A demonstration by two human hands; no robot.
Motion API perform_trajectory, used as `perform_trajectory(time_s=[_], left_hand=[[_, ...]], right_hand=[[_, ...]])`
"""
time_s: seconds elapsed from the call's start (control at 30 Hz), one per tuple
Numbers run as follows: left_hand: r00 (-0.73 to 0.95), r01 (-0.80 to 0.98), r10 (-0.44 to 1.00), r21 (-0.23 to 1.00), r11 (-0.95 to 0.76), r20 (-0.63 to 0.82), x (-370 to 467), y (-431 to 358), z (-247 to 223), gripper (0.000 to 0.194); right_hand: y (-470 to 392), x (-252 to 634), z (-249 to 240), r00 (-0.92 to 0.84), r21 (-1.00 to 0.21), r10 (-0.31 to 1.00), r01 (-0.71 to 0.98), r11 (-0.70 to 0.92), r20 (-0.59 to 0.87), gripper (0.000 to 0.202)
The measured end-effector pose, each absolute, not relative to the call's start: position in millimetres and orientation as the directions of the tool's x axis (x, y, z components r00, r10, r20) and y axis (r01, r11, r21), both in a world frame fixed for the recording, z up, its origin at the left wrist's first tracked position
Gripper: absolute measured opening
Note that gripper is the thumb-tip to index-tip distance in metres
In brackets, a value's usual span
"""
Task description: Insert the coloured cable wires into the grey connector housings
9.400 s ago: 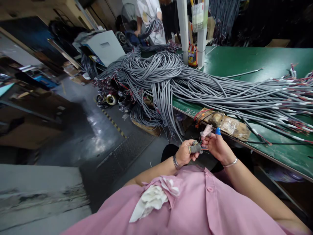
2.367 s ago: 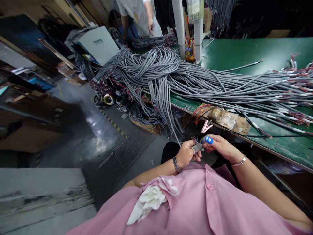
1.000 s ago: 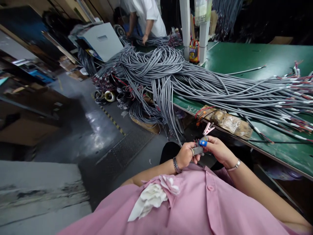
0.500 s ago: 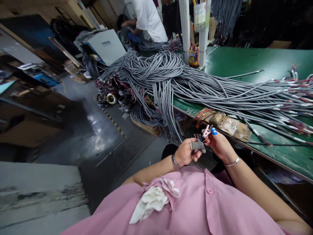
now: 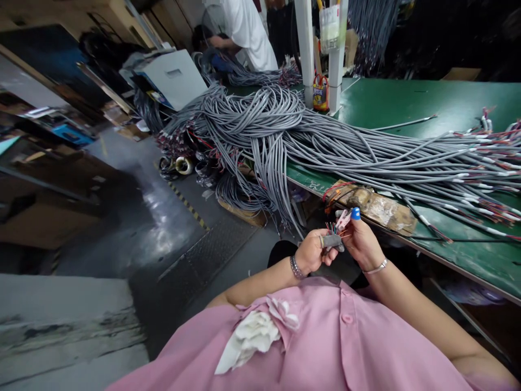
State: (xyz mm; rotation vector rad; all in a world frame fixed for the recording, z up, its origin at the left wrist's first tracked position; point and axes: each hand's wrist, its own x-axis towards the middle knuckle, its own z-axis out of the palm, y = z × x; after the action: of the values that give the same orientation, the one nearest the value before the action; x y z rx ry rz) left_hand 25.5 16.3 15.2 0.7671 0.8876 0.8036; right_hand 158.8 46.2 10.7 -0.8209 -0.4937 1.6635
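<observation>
My left hand is closed in front of my body, pinching a bunch of thin coloured wires whose ends fan upward. A grey piece, perhaps a finger cover, lies along its thumb with a yellowish band at the base. Close beside it, my right hand is closed on a pale pink clip, held right at the wires. A blue cover sits on a fingertip of that hand. Fingers hide the lower part of the wires.
A large heap of grey cables spreads over the green table, some hanging off its edge. A taped wooden block lies at the near edge. White posts rise behind. A person in white works at the back.
My right hand has shifted slightly left and down, bringing the pink clip nearer the wires. My left hand has moved slightly right. The view has shifted a little.
</observation>
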Motion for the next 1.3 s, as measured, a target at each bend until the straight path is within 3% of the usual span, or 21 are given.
perform_trajectory(time_s=[0.33, 0.4, 0.57, 0.73, 1.07, 1.3], left_hand=[[0.332, -0.295, 0.882, 0.851, 0.435, -0.336, 21, 4, 17, 0.033], [0.304, -0.307, 0.902, 0.865, 0.397, -0.306, 21, -2, 17, 0.034], [0.217, -0.32, 0.945, 0.897, 0.306, -0.245, 25, -6, 17, 0.033], [0.136, -0.335, 0.964, 0.905, 0.261, -0.228, 31, -4, 17, 0.032], [0.149, -0.308, 0.948, 0.897, 0.316, -0.282, 39, -1, 16, 0.033], [0.152, -0.31, 0.952, 0.902, 0.3, -0.265, 34, -6, 15, 0.03]], right_hand=[[41, 173, -1, -0.324, -0.616, 0.92, -0.685, -0.389, -0.22, 0.056], [40, 174, 1, -0.349, -0.632, 0.913, -0.664, -0.399, -0.21, 0.05], [37, 172, 4, -0.257, -0.706, 0.945, -0.632, -0.321, -0.2, 0.029], [40, 170, -1, -0.247, -0.652, 0.934, -0.67, -0.356, -0.256, 0.032], [38, 163, 6, -0.239, -0.654, 0.952, -0.693, -0.304, -0.19, 0.033], [40, 172, -1, -0.275, -0.615, 0.93, -0.697, -0.368, -0.245, 0.04]])
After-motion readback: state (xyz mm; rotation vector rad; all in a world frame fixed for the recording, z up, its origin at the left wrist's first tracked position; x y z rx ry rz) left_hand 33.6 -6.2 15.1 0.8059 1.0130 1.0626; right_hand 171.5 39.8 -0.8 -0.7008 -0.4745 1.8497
